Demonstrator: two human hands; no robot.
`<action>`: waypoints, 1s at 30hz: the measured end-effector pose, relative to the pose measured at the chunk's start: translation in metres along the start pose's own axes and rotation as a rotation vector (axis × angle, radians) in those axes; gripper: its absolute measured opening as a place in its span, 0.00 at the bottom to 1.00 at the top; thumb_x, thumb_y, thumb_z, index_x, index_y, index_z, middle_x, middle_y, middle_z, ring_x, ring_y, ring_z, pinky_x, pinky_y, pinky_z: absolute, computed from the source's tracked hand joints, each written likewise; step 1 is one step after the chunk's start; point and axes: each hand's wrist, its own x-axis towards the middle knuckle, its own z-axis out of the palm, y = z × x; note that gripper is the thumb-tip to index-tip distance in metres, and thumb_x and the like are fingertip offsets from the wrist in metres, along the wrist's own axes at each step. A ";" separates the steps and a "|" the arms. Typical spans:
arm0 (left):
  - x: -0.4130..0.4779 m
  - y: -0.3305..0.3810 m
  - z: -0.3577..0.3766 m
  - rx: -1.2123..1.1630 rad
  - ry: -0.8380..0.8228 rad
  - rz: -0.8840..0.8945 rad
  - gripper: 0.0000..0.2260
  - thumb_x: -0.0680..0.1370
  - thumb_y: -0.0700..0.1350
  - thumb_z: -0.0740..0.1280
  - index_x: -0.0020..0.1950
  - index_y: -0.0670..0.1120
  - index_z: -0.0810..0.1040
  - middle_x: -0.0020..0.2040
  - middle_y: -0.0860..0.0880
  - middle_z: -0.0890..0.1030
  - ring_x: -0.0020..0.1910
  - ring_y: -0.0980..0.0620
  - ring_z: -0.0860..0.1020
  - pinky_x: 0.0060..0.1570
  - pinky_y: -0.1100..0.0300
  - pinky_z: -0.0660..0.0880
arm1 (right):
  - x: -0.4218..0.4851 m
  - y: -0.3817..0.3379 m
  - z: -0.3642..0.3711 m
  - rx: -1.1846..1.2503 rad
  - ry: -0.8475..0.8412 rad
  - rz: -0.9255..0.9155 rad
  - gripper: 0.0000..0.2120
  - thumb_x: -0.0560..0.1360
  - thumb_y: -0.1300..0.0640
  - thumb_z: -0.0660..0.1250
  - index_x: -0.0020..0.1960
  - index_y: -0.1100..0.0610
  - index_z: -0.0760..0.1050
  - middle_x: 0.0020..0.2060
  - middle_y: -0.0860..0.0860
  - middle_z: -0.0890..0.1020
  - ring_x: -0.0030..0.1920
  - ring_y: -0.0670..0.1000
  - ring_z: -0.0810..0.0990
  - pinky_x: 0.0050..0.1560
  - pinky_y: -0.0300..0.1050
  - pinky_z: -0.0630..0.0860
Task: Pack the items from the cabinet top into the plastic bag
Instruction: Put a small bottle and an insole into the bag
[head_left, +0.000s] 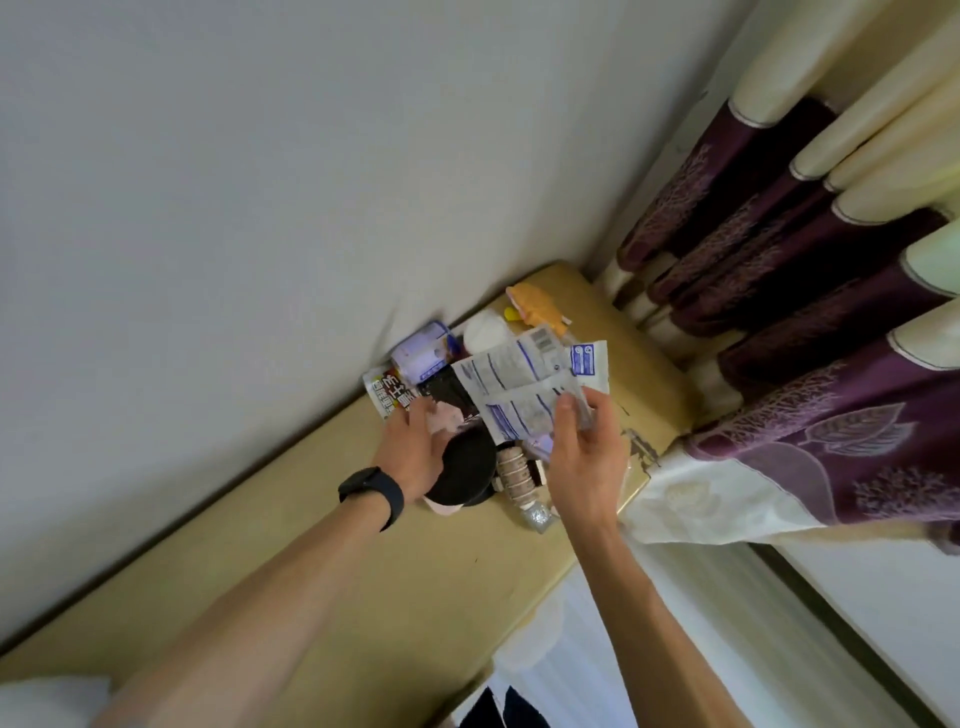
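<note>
Gathering step, I think, with nothing bagged yet and most of the pile on the tan cabinet top (363, 571).

The right hand (587, 447) is grasping a fan of white flat sachets with blue print (519, 395). Thumb and fingers curl on their near edge, lifted just beyond the black round flat case (465, 467).

The left hand (415, 444), with a black wrist band (371, 496), lies against the left side of the case, fingers reaching past it. It's blurred, so I cannot tell whether it grips the case or only touches it.

Around the case:
- The white pack with red and black print (387, 395) is beyond-left.
- The purple-and-white cylindrical can (421, 353) is further beyond-left.
- The white round lid (485, 330) is straight beyond.
- The orange and yellow soft item (537, 306) is farthest beyond, by the wall corner.
- The brown-patterned small bottle (514, 473) lies on its side just right.
- The clear bottle with glittery end (537, 514) is near-right.

No plastic bag is identifiable. A pale blur sits far near-left of the case, too vague to call.

Next move, my read: get the sachets to the bag mouth, which needs one hand to hold it open. The sachets are limp and fanned, so squeeze the stack before moving it or one may slide out. The left hand should either commit to the case or let go and take the bag.
</note>
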 end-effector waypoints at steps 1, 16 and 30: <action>-0.012 -0.006 -0.008 -0.121 0.011 -0.049 0.17 0.81 0.49 0.63 0.69 0.47 0.66 0.64 0.43 0.71 0.61 0.42 0.74 0.59 0.48 0.74 | -0.006 -0.001 -0.008 0.044 0.015 0.023 0.05 0.82 0.53 0.63 0.54 0.54 0.73 0.48 0.49 0.82 0.46 0.44 0.83 0.38 0.36 0.79; -0.238 -0.139 -0.109 -0.570 0.341 -0.501 0.19 0.80 0.49 0.65 0.69 0.51 0.64 0.54 0.43 0.77 0.47 0.46 0.79 0.41 0.60 0.73 | -0.058 0.076 0.073 -0.556 -0.204 0.348 0.11 0.78 0.56 0.65 0.56 0.60 0.81 0.50 0.60 0.84 0.51 0.60 0.81 0.49 0.47 0.74; -0.342 -0.171 -0.178 -0.607 0.539 -0.312 0.17 0.80 0.49 0.67 0.66 0.55 0.67 0.54 0.52 0.76 0.44 0.53 0.79 0.41 0.60 0.75 | -0.209 -0.008 0.075 -0.678 -0.343 -0.899 0.07 0.75 0.59 0.71 0.51 0.57 0.85 0.49 0.52 0.83 0.39 0.51 0.82 0.33 0.42 0.77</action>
